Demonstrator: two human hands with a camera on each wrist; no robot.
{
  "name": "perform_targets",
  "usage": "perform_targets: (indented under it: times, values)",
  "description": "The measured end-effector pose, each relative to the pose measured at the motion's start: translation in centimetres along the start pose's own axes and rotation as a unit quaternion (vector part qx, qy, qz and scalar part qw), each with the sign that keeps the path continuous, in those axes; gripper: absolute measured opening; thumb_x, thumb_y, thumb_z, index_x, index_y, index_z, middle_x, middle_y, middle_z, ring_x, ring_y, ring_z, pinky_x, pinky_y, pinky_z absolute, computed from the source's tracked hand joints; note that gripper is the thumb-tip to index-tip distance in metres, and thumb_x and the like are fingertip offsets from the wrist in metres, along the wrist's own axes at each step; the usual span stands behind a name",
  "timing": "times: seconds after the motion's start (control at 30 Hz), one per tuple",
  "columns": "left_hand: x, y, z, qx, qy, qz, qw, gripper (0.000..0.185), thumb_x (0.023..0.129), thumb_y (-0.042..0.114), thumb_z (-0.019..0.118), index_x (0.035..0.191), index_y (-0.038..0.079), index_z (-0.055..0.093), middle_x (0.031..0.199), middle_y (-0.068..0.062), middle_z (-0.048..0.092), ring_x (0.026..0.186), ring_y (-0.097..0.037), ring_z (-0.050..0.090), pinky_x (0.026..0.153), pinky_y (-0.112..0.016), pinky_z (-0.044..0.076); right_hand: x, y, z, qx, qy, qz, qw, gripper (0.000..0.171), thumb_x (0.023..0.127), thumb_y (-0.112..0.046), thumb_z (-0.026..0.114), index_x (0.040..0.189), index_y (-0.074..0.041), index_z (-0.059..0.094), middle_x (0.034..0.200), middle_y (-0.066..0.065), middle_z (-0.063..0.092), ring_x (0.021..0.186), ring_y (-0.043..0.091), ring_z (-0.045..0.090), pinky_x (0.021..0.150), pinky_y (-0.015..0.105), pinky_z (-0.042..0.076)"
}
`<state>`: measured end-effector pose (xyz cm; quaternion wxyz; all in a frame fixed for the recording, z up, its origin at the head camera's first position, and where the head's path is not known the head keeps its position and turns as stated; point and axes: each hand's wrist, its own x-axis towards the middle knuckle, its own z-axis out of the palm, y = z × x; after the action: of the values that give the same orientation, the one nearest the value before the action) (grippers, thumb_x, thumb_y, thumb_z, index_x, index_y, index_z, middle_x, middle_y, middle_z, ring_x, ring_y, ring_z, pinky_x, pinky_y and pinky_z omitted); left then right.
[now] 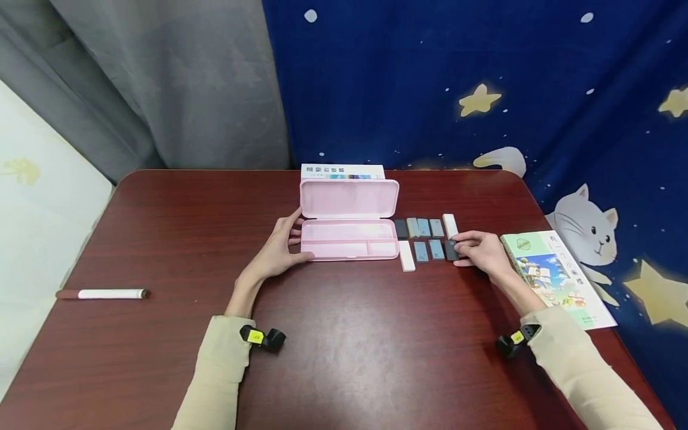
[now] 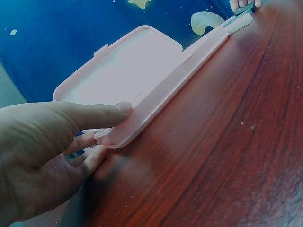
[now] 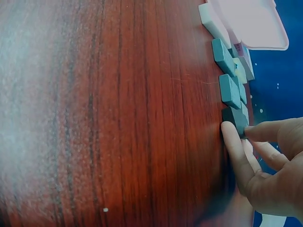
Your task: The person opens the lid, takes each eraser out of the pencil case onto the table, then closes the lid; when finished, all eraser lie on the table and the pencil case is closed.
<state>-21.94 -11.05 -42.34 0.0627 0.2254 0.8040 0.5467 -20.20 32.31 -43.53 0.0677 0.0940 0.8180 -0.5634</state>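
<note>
The right hand (image 1: 481,249) pinches a dark grey rectangular eraser block (image 1: 450,249) between thumb and forefinger; the block lies on the dark red wooden worktop (image 1: 349,346) at the right end of the near row of small blocks. That row also has 2 blue-grey blocks (image 1: 428,250) and a white block (image 1: 407,255) at its left end, just beside the case. A second row behind it ends in another white block (image 1: 449,225).

The left hand (image 1: 279,246) holds the left end of the open pink plastic pencil case (image 1: 348,240), thumb lying along its front edge and fingers spread behind.

A white box (image 1: 343,171) stands behind the case's raised lid. An illustrated book (image 1: 559,278) lies right of the right hand, and a brown-and-white marker (image 1: 103,294) lies well apart at the far left.
</note>
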Motion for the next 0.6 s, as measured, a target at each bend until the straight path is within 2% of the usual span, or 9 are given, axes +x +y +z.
perform_targets:
  times: [0.17, 0.47, 0.57, 0.6]
  values:
    - [0.03, -0.01, 0.00, -0.002, 0.002, -0.001, 1.0000, 0.094, 0.075, -0.013, 0.075, 0.148, -0.012, 0.015, 0.132, -0.037, 0.030, 0.113, -0.049, 0.043, 0.099, -0.055, 0.042, -0.10, 0.03, 0.01, -0.034, 0.005, -0.012, 0.999, 0.029, 0.091, 0.007, 0.054, 0.117, 0.017, 0.056, 0.089, 0.014, 0.066, 0.071, 0.009, 0.067, 0.066, 0.034, 0.059]
    - [0.02, -0.02, 0.01, -0.001, 0.001, -0.003, 1.0000, 0.094, 0.075, -0.013, 0.075, 0.148, -0.012, 0.015, 0.132, -0.036, 0.029, 0.113, -0.049, 0.042, 0.099, -0.055, 0.041, -0.07, 0.24, 0.10, -0.044, 0.018, -0.025, 0.999, 0.028, 0.090, 0.006, 0.057, 0.116, 0.017, 0.058, 0.097, 0.028, 0.065, 0.071, 0.007, 0.067, 0.064, 0.034, 0.059]
    - [0.04, -0.10, -0.01, 0.002, 0.000, -0.006, 1.0000, 0.095, 0.075, -0.012, 0.074, 0.148, -0.012, 0.014, 0.133, -0.036, 0.029, 0.114, -0.049, 0.042, 0.100, -0.054, 0.041, -0.06, 0.30, 0.15, -0.045, 0.023, -0.030, 0.998, 0.027, 0.089, 0.007, 0.057, 0.114, 0.016, 0.059, 0.094, 0.026, 0.065, 0.070, 0.007, 0.067, 0.063, 0.034, 0.059]
    - [0.15, -0.60, 0.05, 0.000, 0.000, -0.006, 1.0000, 0.095, 0.075, -0.012, 0.075, 0.149, -0.011, 0.014, 0.134, -0.035, 0.029, 0.115, -0.049, 0.042, 0.100, -0.054, 0.041, -0.02, 0.33, 0.15, -0.047, 0.025, -0.032, 0.998, 0.026, 0.089, 0.007, 0.056, 0.113, 0.016, 0.059, 0.093, 0.025, 0.065, 0.070, 0.007, 0.067, 0.063, 0.034, 0.059]
